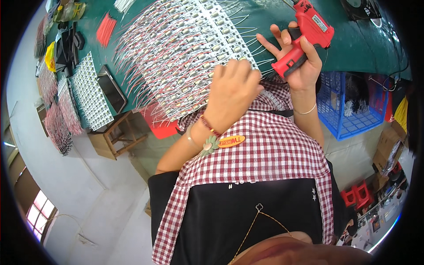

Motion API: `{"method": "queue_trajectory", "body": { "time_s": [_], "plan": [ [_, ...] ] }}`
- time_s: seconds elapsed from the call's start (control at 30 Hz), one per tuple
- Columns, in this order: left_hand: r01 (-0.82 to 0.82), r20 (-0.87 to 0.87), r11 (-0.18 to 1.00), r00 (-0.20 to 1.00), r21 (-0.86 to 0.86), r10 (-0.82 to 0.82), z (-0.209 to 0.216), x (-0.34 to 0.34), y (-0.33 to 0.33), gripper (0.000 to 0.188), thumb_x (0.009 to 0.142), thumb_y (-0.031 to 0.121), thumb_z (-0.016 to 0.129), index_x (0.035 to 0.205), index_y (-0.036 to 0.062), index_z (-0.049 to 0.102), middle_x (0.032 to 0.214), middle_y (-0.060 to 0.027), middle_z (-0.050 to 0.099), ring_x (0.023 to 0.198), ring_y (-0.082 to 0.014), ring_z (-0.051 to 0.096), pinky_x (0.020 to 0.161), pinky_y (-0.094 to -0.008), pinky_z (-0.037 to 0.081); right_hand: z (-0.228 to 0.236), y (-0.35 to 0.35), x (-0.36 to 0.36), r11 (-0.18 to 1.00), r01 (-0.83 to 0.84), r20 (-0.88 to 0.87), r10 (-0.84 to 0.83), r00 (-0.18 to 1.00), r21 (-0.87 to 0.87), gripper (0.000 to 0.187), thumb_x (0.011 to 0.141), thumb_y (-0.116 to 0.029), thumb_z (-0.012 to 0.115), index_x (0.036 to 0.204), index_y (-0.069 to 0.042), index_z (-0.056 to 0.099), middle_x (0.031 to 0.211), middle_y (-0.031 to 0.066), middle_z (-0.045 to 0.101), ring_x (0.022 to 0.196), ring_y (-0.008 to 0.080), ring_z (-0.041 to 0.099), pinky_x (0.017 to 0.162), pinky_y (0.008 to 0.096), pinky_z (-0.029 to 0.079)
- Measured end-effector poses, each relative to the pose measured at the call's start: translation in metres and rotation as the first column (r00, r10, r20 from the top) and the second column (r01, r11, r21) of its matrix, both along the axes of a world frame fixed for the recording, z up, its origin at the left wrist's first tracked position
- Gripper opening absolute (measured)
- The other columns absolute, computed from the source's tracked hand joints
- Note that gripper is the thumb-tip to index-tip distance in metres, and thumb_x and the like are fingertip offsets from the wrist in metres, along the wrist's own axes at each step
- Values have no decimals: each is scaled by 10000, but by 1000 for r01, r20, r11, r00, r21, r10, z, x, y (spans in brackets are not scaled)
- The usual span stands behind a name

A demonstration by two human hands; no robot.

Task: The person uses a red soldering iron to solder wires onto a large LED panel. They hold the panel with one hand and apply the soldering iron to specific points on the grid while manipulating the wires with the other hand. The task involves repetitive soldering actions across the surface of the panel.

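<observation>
A large white circuit board panel [223,31] lies on the green table in front of me, carrying rows of small metal parts with many red and white thin wires hanging from it. My left hand [234,88] is over the panel's near right edge, its fingers curled together; whatever they pinch is hidden beneath the hand. To the right, my right hand [307,73] holds a red soldering gun [314,24], with the handle lying across the palm under the thumb and some fingers spread apart. The gun's tip points up and left, past the top of the view.
On the green table [353,53] at left lie a bundle of red wires [106,30], another board panel [90,95] and a dark flat tablet-like device [111,90]. A blue plastic crate [339,126] stands below the table's right side. A wooden stool [115,137] is at lower left.
</observation>
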State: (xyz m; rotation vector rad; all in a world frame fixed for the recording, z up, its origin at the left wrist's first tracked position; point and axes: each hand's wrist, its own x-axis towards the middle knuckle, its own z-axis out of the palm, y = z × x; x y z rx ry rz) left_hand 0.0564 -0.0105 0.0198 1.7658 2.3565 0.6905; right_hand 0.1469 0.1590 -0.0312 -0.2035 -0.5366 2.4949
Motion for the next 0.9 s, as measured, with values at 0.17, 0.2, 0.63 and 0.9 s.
{"method": "queue_trajectory", "body": {
  "time_s": [0.17, 0.2, 0.63, 0.9],
  "plan": [
    [94, -82, 995, 992, 16, -92, -22, 4, 13, 204, 695, 135, 710, 822, 106, 553, 846, -41, 501, 814, -208, 498, 681, -346, 369, 3, -2, 0, 1000, 9, 16, -9, 1000, -2, 308, 904, -183, 546, 1170, -32, 509, 848, 134, 591, 1229, 350, 459, 1081, 621, 272],
    [85, -65, 996, 994, 27, -83, -24, 4, 13, 198, 697, 125, 707, 819, 103, 553, 844, -42, 503, 813, -208, 500, 678, -345, 368, 3, -2, 0, 1000, 15, 15, -14, 1000, -8, 308, 903, -183, 546, 1169, -32, 508, 847, 134, 591, 1229, 349, 459, 1081, 621, 273],
    [143, -11, 974, 990, 174, -143, -29, 5, 15, 325, 726, 42, 653, 1038, 75, 570, 834, -40, 546, 788, -219, 525, 678, -348, 372, 3, -1, 1, 1000, 6, 12, -6, 1000, -15, 303, 897, -173, 553, 1159, -29, 504, 851, 139, 586, 1226, 348, 464, 1078, 616, 285],
    [-41, 229, 952, 973, 302, -31, -25, -1, -4, 374, 689, -40, 685, 1032, 49, 564, 790, -43, 561, 763, -222, 533, 719, -346, 394, 3, 0, 1, 1000, 4, 9, -4, 1000, 0, 297, 900, -168, 552, 1159, -30, 509, 855, 140, 590, 1226, 346, 469, 1076, 617, 293]
  ]
}}
